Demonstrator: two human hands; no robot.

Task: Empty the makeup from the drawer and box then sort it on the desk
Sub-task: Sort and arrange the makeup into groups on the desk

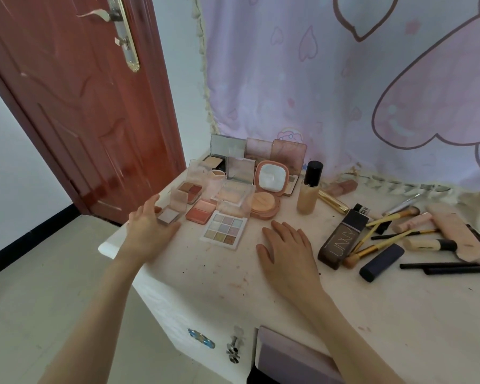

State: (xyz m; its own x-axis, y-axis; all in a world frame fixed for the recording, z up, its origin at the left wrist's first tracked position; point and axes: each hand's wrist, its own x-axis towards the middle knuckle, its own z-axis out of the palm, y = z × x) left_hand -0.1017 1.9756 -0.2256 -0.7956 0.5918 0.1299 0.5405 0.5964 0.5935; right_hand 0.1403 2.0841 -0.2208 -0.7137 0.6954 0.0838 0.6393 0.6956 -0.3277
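Open palettes and compacts crowd the back left of the white desk (205,281). My left hand (147,231) reaches toward a small open highlighter compact (170,212), fingers straight and touching its near edge. Flat on the desk lies my right hand (287,253), just right of a nine-pan eyeshadow palette (224,229). A pink blush palette (201,210) and a round pink powder compact (265,205) with a raised mirror sit behind. A foundation bottle (309,189) with a black cap stands upright. On the right lie a dark brown foundation tube (341,239), several brushes (383,239) and a navy tube (381,262).
A red-brown door (81,106) stands left of the desk. A pink printed cloth (344,79) hangs on the wall behind. A drawer (288,358) stands open at the desk's front edge, with a metal knob (233,350) and a blue handle (201,338) on the front. Black pencils (455,267) lie far right.
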